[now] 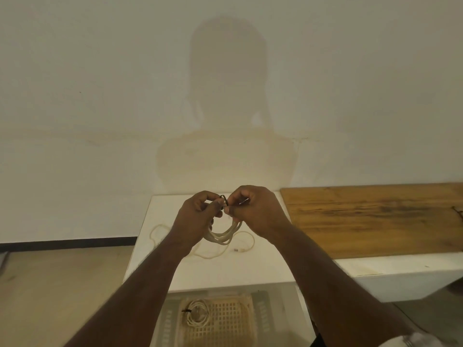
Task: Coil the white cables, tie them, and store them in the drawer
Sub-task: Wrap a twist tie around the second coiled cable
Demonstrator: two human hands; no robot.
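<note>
My left hand (198, 216) and my right hand (255, 209) meet above the white cabinet top (263, 266), both closed on a coiled white cable (223, 236) whose loops hang below my fingers. Between my fingertips sits a thin dark tie (224, 200) at the top of the coil. A second white cable (215, 254) lies loose on the cabinet top, its plug (239, 250) to the right. Below, the open drawer (260, 319) holds a coiled, tied white cable (198, 315) on a slatted tray.
A worn wooden board (375, 216) lies to the right on a white bench. A plain wall stands close behind the cabinet, with my shadow on it. Tan floor (62, 284) shows on the left.
</note>
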